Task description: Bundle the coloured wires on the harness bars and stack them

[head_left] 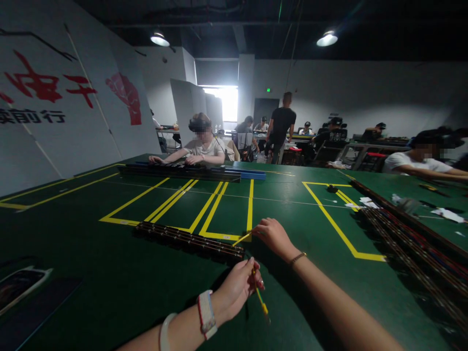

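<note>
A long dark strip with thin metal rods (186, 240) lies across the green table in front of me. Beside its right end, my left hand (237, 282) is closed in a pinch on a yellow-and-green wire (259, 292), whose yellow tip hangs down toward me. Just above that, my right hand (274, 237) has its fingers closed on a thin yellow piece (241, 239) that slants down to the strip's right end. Whether this piece is a wire or a stick, I cannot tell.
Yellow tape outlines (250, 209) mark the green table (109, 253). Several long rod-and-wire strips (398, 243) lie at the right. A phone (22, 287) is at the left edge. Opposite me, a person (204, 141) sits behind dark and blue rails (252, 174).
</note>
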Available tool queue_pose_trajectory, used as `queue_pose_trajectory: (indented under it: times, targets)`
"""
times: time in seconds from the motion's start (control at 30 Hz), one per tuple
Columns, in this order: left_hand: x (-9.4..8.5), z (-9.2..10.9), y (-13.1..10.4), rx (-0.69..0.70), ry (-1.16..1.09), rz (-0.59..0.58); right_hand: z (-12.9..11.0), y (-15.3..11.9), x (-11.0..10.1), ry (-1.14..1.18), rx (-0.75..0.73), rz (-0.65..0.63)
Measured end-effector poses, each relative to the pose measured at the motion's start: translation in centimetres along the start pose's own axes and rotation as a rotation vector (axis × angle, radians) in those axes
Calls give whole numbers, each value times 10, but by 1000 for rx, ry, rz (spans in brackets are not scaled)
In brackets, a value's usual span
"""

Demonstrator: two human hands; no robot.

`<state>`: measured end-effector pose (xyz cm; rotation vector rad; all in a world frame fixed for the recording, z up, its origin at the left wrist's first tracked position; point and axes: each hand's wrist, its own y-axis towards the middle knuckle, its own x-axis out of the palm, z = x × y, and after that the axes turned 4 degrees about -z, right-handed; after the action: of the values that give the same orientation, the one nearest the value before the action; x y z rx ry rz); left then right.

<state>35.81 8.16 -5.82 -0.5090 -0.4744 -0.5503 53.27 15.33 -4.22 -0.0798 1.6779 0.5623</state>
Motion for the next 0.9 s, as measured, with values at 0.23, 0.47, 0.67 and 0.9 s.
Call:
queue_pose_trajectory:
  times: [0.23,0.47,0.67,0.9]
  targets:
    - [4,3,-2,-42,-64,-57,4,0,31,139,-111,49]
    - [-8,11,-2,-65,273,-49,8,-49,30,291,22,161]
    - [-18,15,-1,-34,853,46,-3,-76,22,312,64,221]
    - [-15,18,-13,252,1774,242,-11,-77,20,288,27,220]
